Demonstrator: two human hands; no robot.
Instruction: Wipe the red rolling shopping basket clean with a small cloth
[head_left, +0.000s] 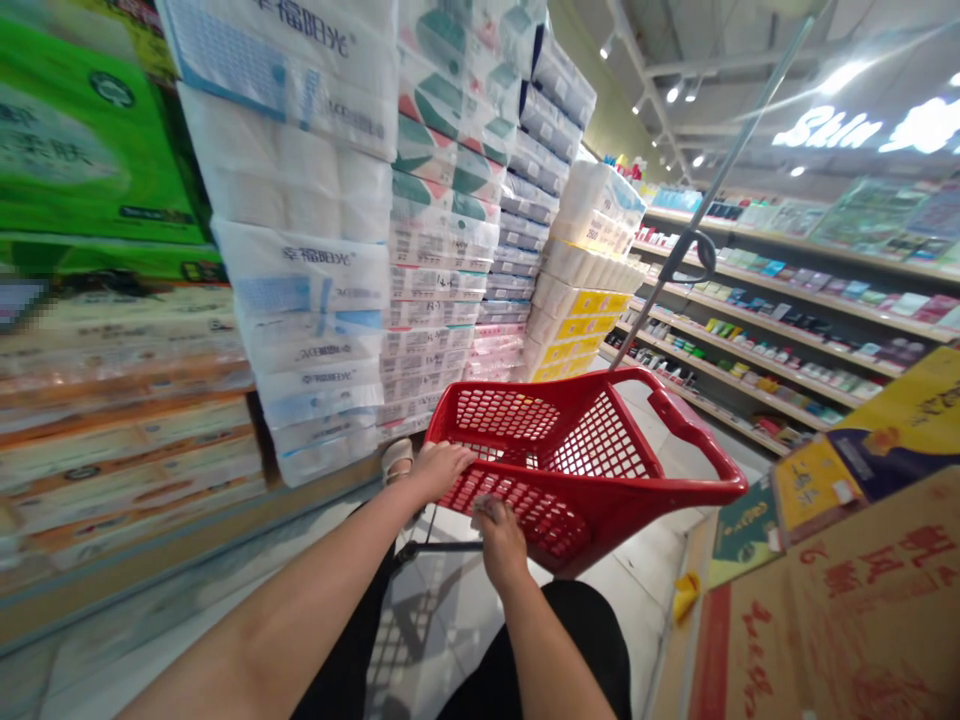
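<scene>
A red plastic shopping basket hangs tilted in front of me, its mesh sides showing and nothing visible inside. My left hand grips its near left rim with the fingers curled over the edge. My right hand is closed on the near underside edge of the basket. A long grey metal pull handle rises from the basket's far side toward the upper right.
Tall stacks of packaged toilet paper and tissue packs line the left side of the aisle. Shelves of small goods run along the right. Cardboard boxes stand at the lower right. Pale floor lies between.
</scene>
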